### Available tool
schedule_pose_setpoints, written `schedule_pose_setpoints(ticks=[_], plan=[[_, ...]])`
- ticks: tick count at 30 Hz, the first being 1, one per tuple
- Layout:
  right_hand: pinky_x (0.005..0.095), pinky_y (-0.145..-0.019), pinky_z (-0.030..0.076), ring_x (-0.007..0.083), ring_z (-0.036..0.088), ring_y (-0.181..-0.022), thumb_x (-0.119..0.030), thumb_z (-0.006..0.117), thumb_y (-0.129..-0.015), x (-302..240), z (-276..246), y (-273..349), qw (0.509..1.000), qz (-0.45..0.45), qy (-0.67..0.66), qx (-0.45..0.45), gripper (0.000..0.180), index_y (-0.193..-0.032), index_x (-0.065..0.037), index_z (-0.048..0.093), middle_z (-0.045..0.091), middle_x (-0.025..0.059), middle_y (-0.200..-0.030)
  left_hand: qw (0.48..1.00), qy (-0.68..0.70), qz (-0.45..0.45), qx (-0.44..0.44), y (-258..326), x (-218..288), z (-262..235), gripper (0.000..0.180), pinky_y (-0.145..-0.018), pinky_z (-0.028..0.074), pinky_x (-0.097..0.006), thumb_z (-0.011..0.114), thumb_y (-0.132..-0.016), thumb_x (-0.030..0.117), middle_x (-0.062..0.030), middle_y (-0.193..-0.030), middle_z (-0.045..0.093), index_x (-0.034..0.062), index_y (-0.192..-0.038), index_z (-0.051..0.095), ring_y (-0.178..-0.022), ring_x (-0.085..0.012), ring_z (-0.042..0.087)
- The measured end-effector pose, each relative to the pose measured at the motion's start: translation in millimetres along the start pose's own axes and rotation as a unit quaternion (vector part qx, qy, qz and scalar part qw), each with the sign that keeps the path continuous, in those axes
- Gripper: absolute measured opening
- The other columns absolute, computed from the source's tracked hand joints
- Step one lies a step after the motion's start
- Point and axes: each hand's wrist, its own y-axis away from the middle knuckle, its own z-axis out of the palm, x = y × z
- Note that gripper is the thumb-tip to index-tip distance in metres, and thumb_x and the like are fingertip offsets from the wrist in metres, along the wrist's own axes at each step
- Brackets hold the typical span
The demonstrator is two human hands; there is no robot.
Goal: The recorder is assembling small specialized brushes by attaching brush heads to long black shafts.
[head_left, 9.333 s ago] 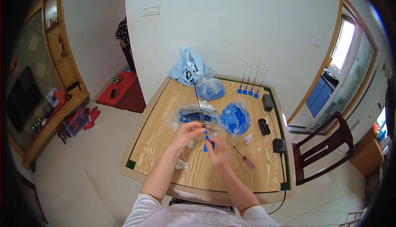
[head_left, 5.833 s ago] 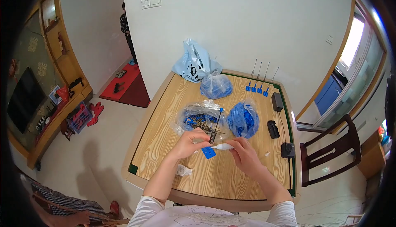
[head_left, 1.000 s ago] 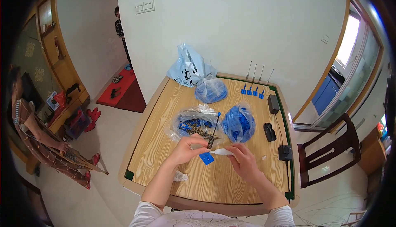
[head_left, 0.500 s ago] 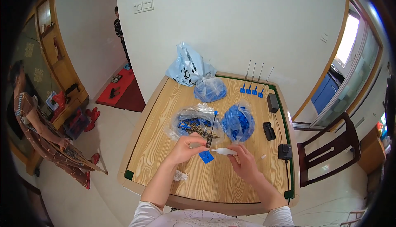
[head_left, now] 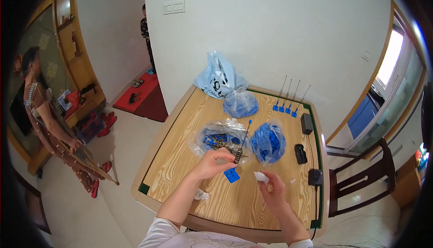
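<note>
Over the near middle of the table, my left hand [head_left: 211, 163] pinches a black coil spring [head_left: 238, 156] that surrounds a thin dark rod. The rod slants up to a small blue tip [head_left: 250, 121], and a flat blue square base [head_left: 232, 175] sits below the spring. To the right, my right hand [head_left: 273, 189] grips a small white squeeze bottle [head_left: 260, 176], apart from the base. Just beyond my left hand lies an open clear bag [head_left: 198, 140] of springs and blue parts. Another clear bag of blue pieces [head_left: 268, 143] stands beside it.
Several similar spring rods on blue bases [head_left: 282, 109] stand at the far right. Black devices [head_left: 315, 176] and a cable line the right edge. A tied bag [head_left: 240, 103] and a light blue bag [head_left: 216, 76] sit at the back. One person [head_left: 49, 121] stands left; another is in the doorway.
My right hand has drawn the white bottle away from the blue base, to the right and nearer me. My left hand still holds the spring and rod. The whole view has shifted slightly.
</note>
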Motion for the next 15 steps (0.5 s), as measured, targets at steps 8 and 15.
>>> schedule_pose_setpoints(ticks=[8, 15], plan=[[0.0329, -0.077, 0.051, 0.0266, 0.064, -0.09, 0.003, 0.065, -0.08, -14, -14, -19, 0.995, -0.045, 0.085, 0.011, 0.029, -0.108, -0.002, 0.06, 0.063, 0.0139, -0.098, 0.999, -0.023, 0.02, -0.024, -9, 9, 2, 0.015, -0.072, 0.047, -0.028, 0.075, -0.076, 0.003, -0.0058, -0.085, 0.064, 0.0014, -0.09, 0.069, -0.081, -0.0155, 0.058], [0.0368, -0.075, 0.051, 0.0317, 0.063, -0.092, 0.0, 0.066, -0.081, -23, -14, -29, 0.992, -0.08, 0.098, -0.02, 0.029, -0.109, -0.003, 0.06, 0.062, 0.015, -0.097, 0.998, -0.019, 0.044, -0.04, -5, 7, -3, 0.017, -0.076, 0.046, -0.03, 0.075, -0.075, 0.002, -0.006, -0.086, 0.065, 0.0023, -0.091, 0.07, -0.085, -0.017, 0.058]])
